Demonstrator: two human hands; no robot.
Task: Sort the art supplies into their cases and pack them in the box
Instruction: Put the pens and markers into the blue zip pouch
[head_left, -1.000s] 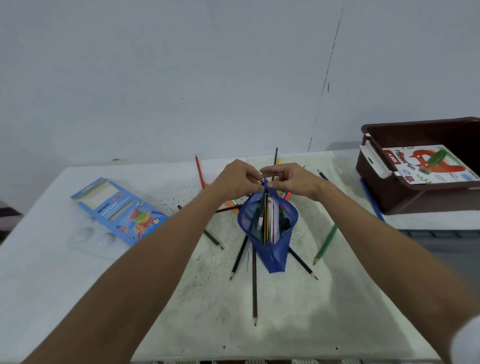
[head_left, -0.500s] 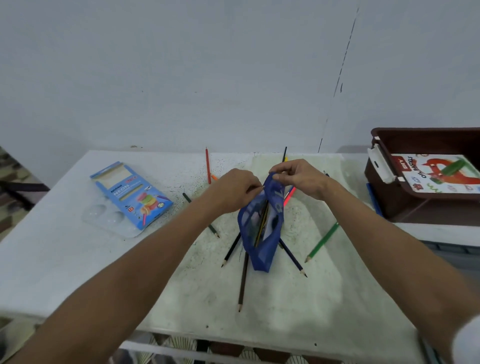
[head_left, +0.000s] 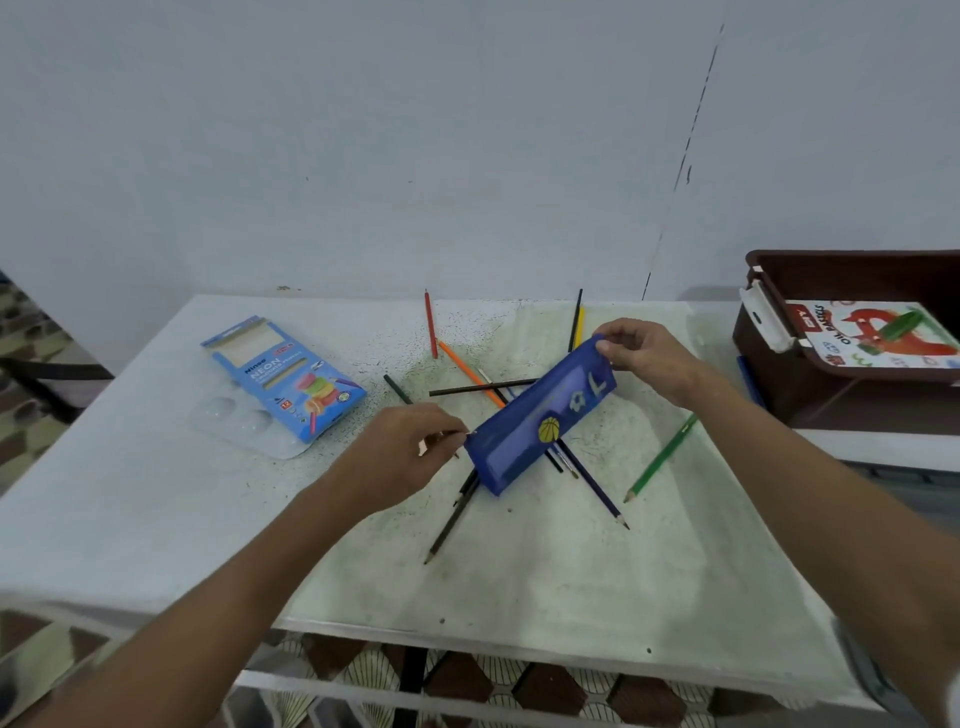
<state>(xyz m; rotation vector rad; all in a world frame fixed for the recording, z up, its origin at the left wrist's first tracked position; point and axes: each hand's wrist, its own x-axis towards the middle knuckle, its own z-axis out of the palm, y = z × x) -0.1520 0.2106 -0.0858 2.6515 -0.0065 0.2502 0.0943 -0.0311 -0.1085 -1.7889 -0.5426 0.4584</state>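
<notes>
A blue zip pencil pouch (head_left: 540, 421) with a yellow ball print hangs slanted just above the table centre. My right hand (head_left: 641, 353) pinches its upper far end. My left hand (head_left: 410, 452) pinches the zipper pull at its lower near end. Several coloured pencils lie scattered under and around it, among them a green pencil (head_left: 662, 457), an orange pencil (head_left: 470, 371) and a red pencil (head_left: 430, 325). A brown plastic box (head_left: 769, 374) sits at the right with an oil pastels case (head_left: 872, 335) inside.
A blue neon pencil carton (head_left: 283, 376) lies on a clear plastic palette (head_left: 234, 415) at the left. The white table (head_left: 519, 571) is stained green in the middle. A wall stands right behind the table, and the front edge is near me.
The pouch was upright and open with pencils showing; now it lies slanted with its side facing up. My left hand has moved down and left along its top edge, my right hand rightwards.
</notes>
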